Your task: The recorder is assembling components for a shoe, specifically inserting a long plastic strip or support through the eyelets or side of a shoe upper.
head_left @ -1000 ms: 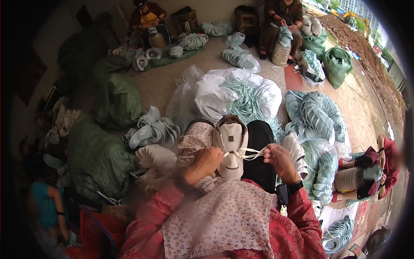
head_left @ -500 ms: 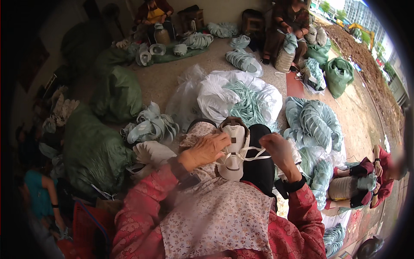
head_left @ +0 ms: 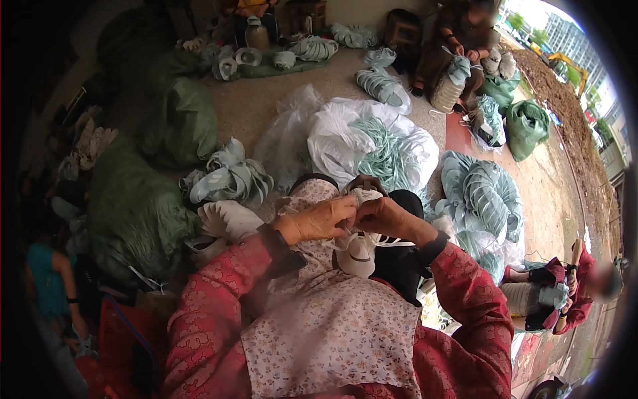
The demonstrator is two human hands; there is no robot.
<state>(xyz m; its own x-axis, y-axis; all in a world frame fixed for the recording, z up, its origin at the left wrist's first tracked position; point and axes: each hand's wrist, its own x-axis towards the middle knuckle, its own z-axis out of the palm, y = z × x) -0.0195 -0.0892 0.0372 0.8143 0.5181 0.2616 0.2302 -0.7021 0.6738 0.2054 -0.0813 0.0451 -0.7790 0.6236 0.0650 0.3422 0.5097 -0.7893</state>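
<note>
Hands: the left hand [head_left: 324, 221] and right hand [head_left: 392, 218] nearly meet, fingers curled narrow over the lacing; whether each pinches the lace I cannot tell.
Shoe: an off-white shoe [head_left: 357, 259], rounded toe toward the wearer's body, heel end at the lap's [head_left: 399, 266] far edge, between the knees; the hands cover its middle.
Lace: a flat, pale lace [head_left: 393, 243] trails across the shoe's right side.
Apron: thin cloth apron [head_left: 332, 339] with a small floral print, between patterned red sleeves [head_left: 212, 292].
Floor: speckled, hard floor [head_left: 262, 106] beyond the knees.
Bundles: a crinkled white bag [head_left: 327, 130] bears tangled teal cords [head_left: 384, 156]; at its right, curved pale-blue pieces [head_left: 488, 193] overlap like scales.
Sacks: slack, wrinkled green sack [head_left: 136, 213] at left.
Room: a seated co-worker [head_left: 455, 46] near the open side; outside, a rough brown earth bank [head_left: 541, 83].
</note>
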